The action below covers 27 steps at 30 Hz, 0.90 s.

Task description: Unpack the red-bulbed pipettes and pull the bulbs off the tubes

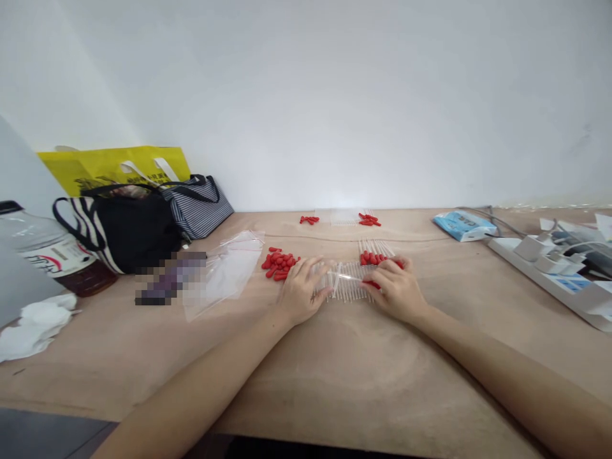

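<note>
A row of thin clear tubes (pixel 350 293), which look like glass dropper tubes, lies side by side on the table between my hands. My left hand (pixel 302 292) is at the row's left end, its fingers and thumb curled about the end of one clear tube that lies crosswise over the others. At the right, my right hand (pixel 398 288) pinches a red rubber bulb (pixel 371 284) at that tube's other end; its fingertips partly hide the bulb. Loose red bulbs (pixel 278 262) are heaped beside my left hand. Behind my right hand lie several tubes with red bulbs on them (pixel 375 257).
Near the wall are more red bulbs (pixel 310 220), bulbed droppers (pixel 369 220) and clear tubes (pixel 343 217). Clear plastic bags (pixel 234 268), a striped bag (pixel 201 207), a black bag (pixel 134 226) and a bottle (pixel 52 255) stand left. Right are a blue packet (pixel 463 225) and a power strip (pixel 540 271).
</note>
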Tool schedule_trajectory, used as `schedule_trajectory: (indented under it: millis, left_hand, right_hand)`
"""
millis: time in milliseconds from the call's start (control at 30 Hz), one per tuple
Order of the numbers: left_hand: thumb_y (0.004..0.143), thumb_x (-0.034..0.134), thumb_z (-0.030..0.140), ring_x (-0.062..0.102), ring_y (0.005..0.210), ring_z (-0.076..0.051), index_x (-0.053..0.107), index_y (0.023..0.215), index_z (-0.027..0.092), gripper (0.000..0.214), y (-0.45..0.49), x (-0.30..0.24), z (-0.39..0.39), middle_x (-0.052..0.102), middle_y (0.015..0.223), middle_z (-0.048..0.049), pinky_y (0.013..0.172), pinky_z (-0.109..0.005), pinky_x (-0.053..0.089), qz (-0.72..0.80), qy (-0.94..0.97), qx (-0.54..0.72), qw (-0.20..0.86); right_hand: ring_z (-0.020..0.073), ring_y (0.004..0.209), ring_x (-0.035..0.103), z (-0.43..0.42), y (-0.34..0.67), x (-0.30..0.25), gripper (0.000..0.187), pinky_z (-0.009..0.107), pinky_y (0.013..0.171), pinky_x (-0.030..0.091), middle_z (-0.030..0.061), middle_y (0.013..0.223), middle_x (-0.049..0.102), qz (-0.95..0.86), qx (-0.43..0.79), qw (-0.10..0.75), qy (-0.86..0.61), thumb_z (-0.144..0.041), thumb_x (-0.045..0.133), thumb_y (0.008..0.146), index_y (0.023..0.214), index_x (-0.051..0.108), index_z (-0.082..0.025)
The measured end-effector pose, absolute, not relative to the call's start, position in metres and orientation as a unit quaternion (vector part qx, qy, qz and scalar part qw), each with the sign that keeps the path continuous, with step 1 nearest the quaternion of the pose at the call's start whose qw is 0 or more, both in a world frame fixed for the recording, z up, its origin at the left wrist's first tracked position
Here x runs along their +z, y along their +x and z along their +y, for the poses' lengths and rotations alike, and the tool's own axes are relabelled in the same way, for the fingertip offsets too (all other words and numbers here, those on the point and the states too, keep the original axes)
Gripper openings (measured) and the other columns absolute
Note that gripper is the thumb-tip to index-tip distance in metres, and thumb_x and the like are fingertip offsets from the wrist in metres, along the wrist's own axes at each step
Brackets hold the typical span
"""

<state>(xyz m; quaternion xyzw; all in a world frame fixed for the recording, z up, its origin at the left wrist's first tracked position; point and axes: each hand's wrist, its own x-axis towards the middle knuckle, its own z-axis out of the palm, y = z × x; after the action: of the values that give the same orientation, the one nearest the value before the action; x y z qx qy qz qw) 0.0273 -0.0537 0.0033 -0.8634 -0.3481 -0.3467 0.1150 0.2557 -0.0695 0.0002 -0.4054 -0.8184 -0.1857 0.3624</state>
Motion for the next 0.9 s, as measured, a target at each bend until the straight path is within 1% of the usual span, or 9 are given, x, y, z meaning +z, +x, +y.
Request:
schedule_trajectory:
  millis: [67,100,167,267,400,533,700,900]
  left_hand:
    - [0.082,0.050,0.031,0.047,0.104,-0.022,0.061,0.100,0.024,0.022,0.031,0.002,-0.053,0.057,0.111,-0.0056,0.088,-0.039,0.036,-0.311,-0.874,-0.350,0.131]
    - [0.082,0.051,0.030,0.048,0.102,-0.021,0.064,0.093,0.025,0.018,0.032,0.001,-0.053,0.060,0.106,-0.0032,0.088,-0.039,0.035,-0.290,-0.880,-0.352,0.136]
    - [0.082,0.051,0.029,0.052,0.097,-0.018,0.065,0.087,0.026,0.014,0.036,-0.001,-0.052,0.065,0.097,0.0004,0.091,-0.039,0.033,-0.256,-0.889,-0.353,0.142]
    - [0.083,0.051,0.027,0.055,0.092,-0.016,0.064,0.086,0.023,0.014,0.039,-0.003,-0.052,0.068,0.088,0.0026,0.095,-0.039,0.029,-0.239,-0.894,-0.351,0.141]
    - [0.084,0.048,0.023,0.056,0.092,-0.015,0.063,0.081,0.020,0.016,0.040,-0.003,-0.054,0.068,0.089,0.0015,0.095,-0.038,0.030,-0.244,-0.892,-0.357,0.133]
    - [0.083,0.049,0.021,0.058,0.091,-0.016,0.063,0.077,0.020,0.015,0.039,-0.002,-0.057,0.069,0.090,0.0011,0.094,-0.041,0.030,-0.252,-0.886,-0.365,0.136]
    - [0.082,0.049,0.020,0.059,0.088,-0.017,0.063,0.075,0.020,0.015,0.040,0.000,-0.060,0.069,0.086,0.0015,0.091,-0.042,0.031,-0.252,-0.882,-0.373,0.137]
    - [0.082,0.050,0.019,0.059,0.091,-0.017,0.063,0.076,0.020,0.014,0.040,-0.002,-0.060,0.069,0.087,0.0019,0.092,-0.043,0.030,-0.247,-0.885,-0.372,0.134]
  right_hand:
    - [0.0131,0.067,0.050,-0.075,0.248,-0.006,0.020,0.033,0.081,0.027,-0.0008,0.060,0.060,-0.833,-0.192,0.365,-0.368,-0.028,0.049,0.083,0.067,0.057,-0.019]
    - [0.0129,0.067,0.049,-0.077,0.245,-0.007,0.020,0.032,0.080,0.028,-0.0009,0.059,0.060,-0.839,-0.190,0.365,-0.356,-0.028,0.049,0.083,0.068,0.057,-0.018]
    - [0.0129,0.067,0.048,-0.078,0.241,-0.008,0.019,0.032,0.079,0.028,-0.0009,0.059,0.059,-0.845,-0.183,0.366,-0.343,-0.027,0.049,0.083,0.069,0.058,-0.018]
    - [0.0130,0.069,0.048,-0.079,0.240,-0.009,0.016,0.032,0.079,0.028,-0.0009,0.062,0.061,-0.847,-0.174,0.369,-0.340,-0.029,0.051,0.082,0.074,0.060,-0.019]
    - [0.0130,0.069,0.047,-0.080,0.241,-0.010,0.014,0.034,0.079,0.027,-0.0011,0.066,0.062,-0.843,-0.172,0.375,-0.345,-0.031,0.054,0.081,0.082,0.063,-0.021]
    - [0.0127,0.066,0.046,-0.079,0.243,-0.011,0.014,0.034,0.079,0.026,-0.0014,0.060,0.060,-0.837,-0.179,0.373,-0.359,-0.032,0.054,0.080,0.077,0.064,-0.022]
    - [0.0124,0.064,0.044,-0.080,0.243,-0.011,0.017,0.034,0.079,0.026,-0.0015,0.057,0.057,-0.835,-0.187,0.367,-0.364,-0.032,0.054,0.080,0.072,0.063,-0.020]
    - [0.0125,0.064,0.044,-0.083,0.242,-0.010,0.020,0.035,0.079,0.026,-0.0015,0.055,0.055,-0.841,-0.188,0.357,-0.360,-0.031,0.051,0.081,0.070,0.062,-0.019]
